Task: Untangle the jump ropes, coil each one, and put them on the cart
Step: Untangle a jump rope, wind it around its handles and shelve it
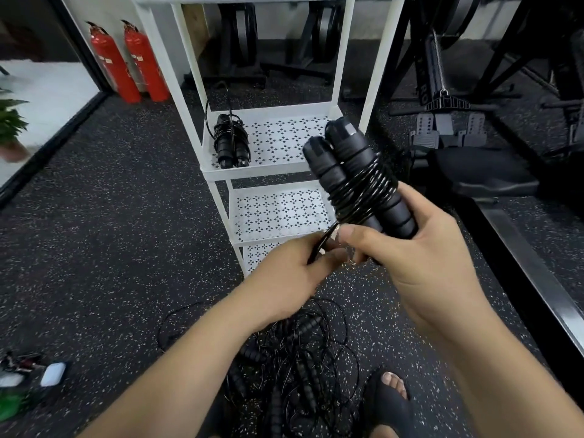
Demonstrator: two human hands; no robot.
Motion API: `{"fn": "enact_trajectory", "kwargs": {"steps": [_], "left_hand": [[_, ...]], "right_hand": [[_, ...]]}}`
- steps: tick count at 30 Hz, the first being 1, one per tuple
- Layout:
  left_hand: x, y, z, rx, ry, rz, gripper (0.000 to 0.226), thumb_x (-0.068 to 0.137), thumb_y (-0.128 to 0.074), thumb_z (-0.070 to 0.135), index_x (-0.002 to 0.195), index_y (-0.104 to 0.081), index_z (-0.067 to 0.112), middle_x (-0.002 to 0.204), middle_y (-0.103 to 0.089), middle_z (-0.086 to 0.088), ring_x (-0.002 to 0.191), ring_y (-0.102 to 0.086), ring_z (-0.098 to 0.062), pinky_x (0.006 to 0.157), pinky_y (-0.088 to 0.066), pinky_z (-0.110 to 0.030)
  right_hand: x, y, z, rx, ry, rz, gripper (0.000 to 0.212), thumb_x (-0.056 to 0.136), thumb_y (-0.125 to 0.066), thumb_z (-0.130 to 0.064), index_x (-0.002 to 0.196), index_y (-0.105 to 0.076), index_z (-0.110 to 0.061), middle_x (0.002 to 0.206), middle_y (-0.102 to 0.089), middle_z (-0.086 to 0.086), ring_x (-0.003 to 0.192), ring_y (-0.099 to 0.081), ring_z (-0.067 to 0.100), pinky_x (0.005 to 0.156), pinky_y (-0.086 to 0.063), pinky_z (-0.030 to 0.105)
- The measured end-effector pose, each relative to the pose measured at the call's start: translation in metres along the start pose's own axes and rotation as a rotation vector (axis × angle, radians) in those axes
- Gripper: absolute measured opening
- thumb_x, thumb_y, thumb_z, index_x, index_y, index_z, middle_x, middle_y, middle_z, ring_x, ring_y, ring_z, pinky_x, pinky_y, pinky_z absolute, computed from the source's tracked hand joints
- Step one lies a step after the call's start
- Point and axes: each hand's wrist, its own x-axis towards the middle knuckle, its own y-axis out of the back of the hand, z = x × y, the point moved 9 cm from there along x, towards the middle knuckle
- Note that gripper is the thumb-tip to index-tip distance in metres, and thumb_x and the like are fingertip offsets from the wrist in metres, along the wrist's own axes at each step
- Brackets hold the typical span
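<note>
My right hand (420, 248) grips the two black handles of a jump rope (354, 165), held side by side with thin black cord wound several times around them. My left hand (294, 267) pinches the loose end of that cord just below the handles. A white cart (271, 172) with perforated shelves stands right behind my hands. One coiled jump rope (230, 140) lies on the left of its middle shelf. On the floor near my feet lies a tangled pile of black jump ropes (297, 358), handles and cords mixed together.
Two red fire extinguishers (129, 61) stand at the back left. Black gym machines (474, 90) and a padded seat crowd the right side. Small items, among them a white case (52, 373), lie on the floor at lower left. My sandalled foot (390, 396) is beside the pile.
</note>
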Motion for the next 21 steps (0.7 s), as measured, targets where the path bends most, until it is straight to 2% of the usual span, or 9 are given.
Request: {"fn": "enact_trajectory", "kwargs": {"steps": [1, 4, 7, 10, 13, 15, 17, 19, 21], "left_hand": [[0.000, 0.003, 0.001, 0.062, -0.008, 0.020, 0.015, 0.108, -0.054, 0.049, 0.115, -0.064, 0.040, 0.063, -0.065, 0.017, 0.051, -0.046, 0.001, 0.051, -0.037, -0.022], [-0.002, 0.013, 0.006, 0.131, -0.057, 0.056, 0.017, 0.108, -0.054, 0.051, 0.096, -0.058, 0.039, 0.062, -0.057, 0.015, 0.053, -0.044, -0.004, 0.051, -0.036, -0.026], [-0.005, 0.017, 0.009, 0.228, -0.075, 0.020, 0.022, 0.105, -0.057, 0.055, 0.091, -0.063, 0.039, 0.062, -0.056, 0.014, 0.050, -0.042, -0.001, 0.054, -0.035, -0.024], [-0.007, 0.027, 0.011, 0.254, -0.075, 0.021, 0.018, 0.098, -0.069, 0.054, 0.086, -0.070, 0.040, 0.063, -0.061, 0.014, 0.052, -0.047, 0.001, 0.059, -0.039, -0.026], [-0.011, 0.044, 0.015, 0.166, -0.074, 0.060, 0.015, 0.090, -0.081, 0.047, 0.083, -0.076, 0.035, 0.066, -0.068, 0.016, 0.056, -0.052, 0.002, 0.060, -0.039, -0.022], [-0.012, 0.053, 0.017, 0.097, -0.087, 0.067, 0.014, 0.085, -0.086, 0.046, 0.083, -0.079, 0.033, 0.075, -0.075, 0.007, 0.063, -0.062, -0.014, 0.063, -0.046, -0.027], [-0.012, 0.060, 0.018, 0.040, -0.099, 0.063, 0.016, 0.079, -0.089, 0.043, 0.085, -0.081, 0.031, 0.080, -0.077, 0.002, 0.074, -0.067, -0.030, 0.070, -0.052, -0.036], [-0.011, 0.066, 0.016, -0.021, -0.107, 0.051, 0.021, 0.074, -0.092, 0.042, 0.086, -0.082, 0.030, 0.072, -0.071, -0.004, 0.064, -0.053, -0.032, 0.066, -0.043, -0.035], [-0.013, 0.070, 0.017, -0.061, -0.144, 0.026, 0.026, 0.069, -0.095, 0.041, 0.088, -0.081, 0.027, 0.067, -0.055, -0.007, 0.064, -0.042, -0.024, 0.067, -0.032, -0.032]], "right_hand": [[0.002, 0.007, -0.002, -0.037, 0.003, 0.025, 0.032, 0.081, -0.088, -0.001, 0.101, -0.073, -0.020, 0.076, -0.069, -0.001, 0.067, -0.060, 0.021, 0.065, -0.052, 0.042], [0.009, 0.033, -0.001, -0.240, -0.001, 0.107, 0.042, 0.081, -0.091, -0.009, 0.114, -0.073, -0.026, 0.084, -0.076, -0.002, 0.068, -0.066, 0.020, 0.066, -0.058, 0.047], [0.015, 0.045, 0.011, -0.439, -0.075, 0.086, 0.058, 0.078, -0.092, -0.016, 0.126, -0.068, -0.037, 0.093, -0.079, -0.001, 0.066, -0.071, 0.032, 0.067, -0.062, 0.059], [0.014, 0.040, 0.035, -0.529, -0.233, -0.074, 0.075, 0.076, -0.093, -0.015, 0.134, -0.057, -0.042, 0.096, -0.081, -0.002, 0.071, -0.075, 0.039, 0.067, -0.063, 0.060], [0.005, 0.022, 0.052, -0.577, -0.369, -0.317, 0.065, 0.077, -0.091, -0.005, 0.125, -0.057, -0.033, 0.087, -0.080, 0.007, 0.068, -0.074, 0.030, 0.062, -0.063, 0.049], [-0.005, 0.008, 0.055, -0.554, -0.433, -0.460, 0.062, 0.080, -0.089, 0.001, 0.124, -0.056, -0.027, 0.087, -0.079, 0.015, 0.070, -0.071, 0.023, 0.060, -0.060, 0.040], [-0.015, -0.004, 0.053, -0.507, -0.486, -0.568, 0.062, 0.083, -0.088, 0.003, 0.127, -0.054, -0.024, 0.090, -0.078, 0.022, 0.071, -0.070, 0.020, 0.059, -0.056, 0.036], [-0.023, -0.011, 0.047, -0.447, -0.532, -0.637, 0.060, 0.084, -0.087, 0.003, 0.128, -0.054, -0.023, 0.092, -0.077, 0.026, 0.073, -0.071, 0.021, 0.058, -0.053, 0.033], [-0.031, -0.018, 0.040, -0.408, -0.550, -0.726, 0.056, 0.084, -0.087, 0.002, 0.126, -0.057, -0.020, 0.092, -0.076, 0.024, 0.076, -0.071, 0.023, 0.057, -0.052, 0.031]]}}
